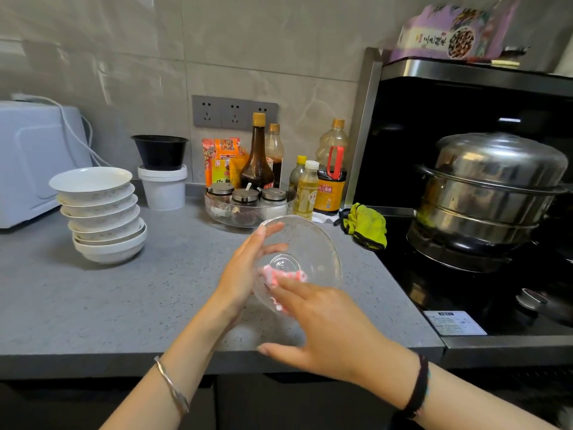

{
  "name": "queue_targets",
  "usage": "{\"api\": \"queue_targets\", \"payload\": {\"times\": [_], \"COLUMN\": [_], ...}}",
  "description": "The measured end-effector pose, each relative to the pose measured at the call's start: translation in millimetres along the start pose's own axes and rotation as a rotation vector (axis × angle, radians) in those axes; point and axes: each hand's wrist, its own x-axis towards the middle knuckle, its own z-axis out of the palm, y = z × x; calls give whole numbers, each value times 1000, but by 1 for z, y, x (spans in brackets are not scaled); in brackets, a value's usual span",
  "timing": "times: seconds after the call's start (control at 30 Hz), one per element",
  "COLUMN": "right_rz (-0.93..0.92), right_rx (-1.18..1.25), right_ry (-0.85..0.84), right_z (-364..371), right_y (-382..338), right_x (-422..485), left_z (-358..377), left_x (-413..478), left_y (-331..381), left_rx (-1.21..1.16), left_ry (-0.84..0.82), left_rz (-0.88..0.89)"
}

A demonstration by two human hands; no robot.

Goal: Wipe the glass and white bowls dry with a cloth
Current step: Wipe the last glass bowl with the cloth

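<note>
Mid-wipe on the glass bowl [310, 243], held tilted just above the counter [124, 299] near its front edge. Cradled from outside by the left hand [245, 274], fingers straight and flat along the wall. Worked from inside by the right hand [325, 324], fingers extended and pressing a pink cloth [283, 276] onto the base, thumb spread off to the side. Best, by this look, to sweep in circles from base to rim, turning the bowl with the supporting hand to miss no strip, then to do the outside. Worth a firmer hold too, against a slip of wet glass off flat fingers. Waiting at the left: a slightly leaning stack of white bowls [105, 218]. Close behind the far rim, a clear tray of spice jars [248, 209] and sauce bottles, so no big swings forward. Off to the right, a yellow-green rag [367, 226] and a steel steamer pot [490, 193] on the hob, both well clear of the wiping.
</note>
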Motion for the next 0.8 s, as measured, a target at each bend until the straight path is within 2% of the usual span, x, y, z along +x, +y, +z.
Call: {"api": "queue_targets", "payload": {"times": [0.07,0.23,0.33,0.4,0.5,0.67,0.8], "right_rz": [17,155,96,38,84,289,395], "right_rx": [51,-226,-164,-18,197,1045,1489], "right_ry": [22,147,220,216,92,60,-65], "right_z": [1,10,6,-5,-19,-58,-64], "right_y": [3,14,13,12,12,23,35], "right_x": [4,16,10,9,7,10,12], "left_z": [3,0,-3,-4,-7,-11,-7], "left_x": [-1,-2,-3,-4,-5,-2,-6], "left_y": [-1,7,6,7,12,7,6], "left_rx": [-6,-52,-34,-31,-17,86,-60], "left_ry": [-28,-76,-65,-65,-149,-281,-204], "left_rz": [-34,-98,-134,-165,-197,-193,-181]}}
